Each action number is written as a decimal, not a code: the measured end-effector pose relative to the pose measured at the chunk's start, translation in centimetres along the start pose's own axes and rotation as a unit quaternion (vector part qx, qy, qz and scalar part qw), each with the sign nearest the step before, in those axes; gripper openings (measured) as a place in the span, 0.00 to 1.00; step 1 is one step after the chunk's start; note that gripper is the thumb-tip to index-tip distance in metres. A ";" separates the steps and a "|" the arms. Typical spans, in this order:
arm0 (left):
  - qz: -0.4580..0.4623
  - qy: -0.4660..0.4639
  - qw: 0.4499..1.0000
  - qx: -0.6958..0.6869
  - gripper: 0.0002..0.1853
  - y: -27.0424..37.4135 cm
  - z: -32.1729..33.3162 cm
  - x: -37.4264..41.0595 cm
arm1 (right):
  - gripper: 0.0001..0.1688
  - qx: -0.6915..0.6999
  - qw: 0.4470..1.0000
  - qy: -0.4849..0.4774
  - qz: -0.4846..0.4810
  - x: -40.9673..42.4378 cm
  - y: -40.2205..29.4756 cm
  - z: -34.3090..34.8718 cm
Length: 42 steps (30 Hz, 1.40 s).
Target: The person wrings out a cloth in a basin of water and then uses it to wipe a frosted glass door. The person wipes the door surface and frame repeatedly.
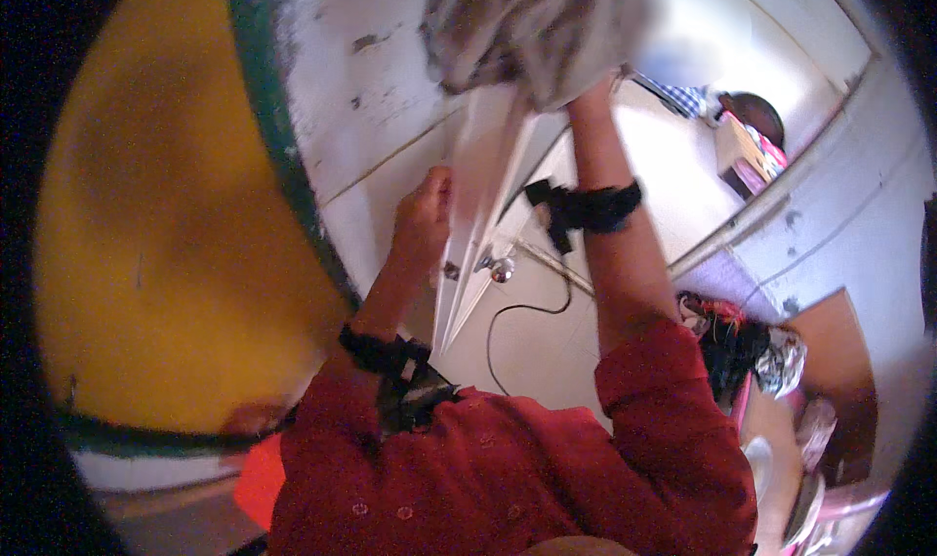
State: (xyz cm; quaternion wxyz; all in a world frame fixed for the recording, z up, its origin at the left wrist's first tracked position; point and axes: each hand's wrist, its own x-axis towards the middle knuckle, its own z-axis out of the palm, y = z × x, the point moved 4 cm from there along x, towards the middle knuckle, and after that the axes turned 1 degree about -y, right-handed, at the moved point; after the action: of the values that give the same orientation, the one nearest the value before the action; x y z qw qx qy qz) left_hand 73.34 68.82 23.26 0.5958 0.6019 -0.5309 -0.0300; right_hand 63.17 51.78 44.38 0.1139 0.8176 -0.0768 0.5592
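A crumpled grey-brown cloth (542, 36), blurred, is in my right hand (594, 93) at the top of the view. The cloth hides most of that hand's fingers and lies against the upper part of a white door (487, 153). Lower down, my left hand (424, 215) is beside the left side of the door's edge with its fingers curled; whether they grip it is unclear. A round metal knob (502, 269) sticks out from the door's right side, and a dark latch plate (452, 270) shows on its edge. Black straps circle both wrists.
To the left is a yellow surface (183, 226) with a green border (256, 65). A black cable (490, 336) trails down by the door. Beyond the doorway, a person's head (758, 113) appears near a cardboard box (739, 153). Piled items (739, 351) lie at right beside a brown board (838, 380).
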 end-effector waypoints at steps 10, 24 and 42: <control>-0.129 -0.055 0.989 -0.055 0.18 -7.9 0.7 -0.1 | 0.37 0.525 0.822 -0.039 0.217 -14.7 -4.5 7.0; -0.074 -0.038 0.976 -0.202 0.10 -2.7 -0.2 0.0 | 0.34 0.148 0.933 -0.239 0.225 -33.0 -9.1 9.4; 0.094 0.119 0.981 -0.125 0.54 7.1 1.6 4.6 | 0.19 0.272 0.890 -0.321 0.178 -37.1 -7.2 7.5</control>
State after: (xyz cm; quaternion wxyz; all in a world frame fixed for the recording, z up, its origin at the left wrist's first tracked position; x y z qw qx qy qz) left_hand 70.00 66.53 30.86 0.7251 0.4696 -0.5027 0.0317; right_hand 58.26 56.60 6.44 -0.2449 0.9242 -0.0980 0.2761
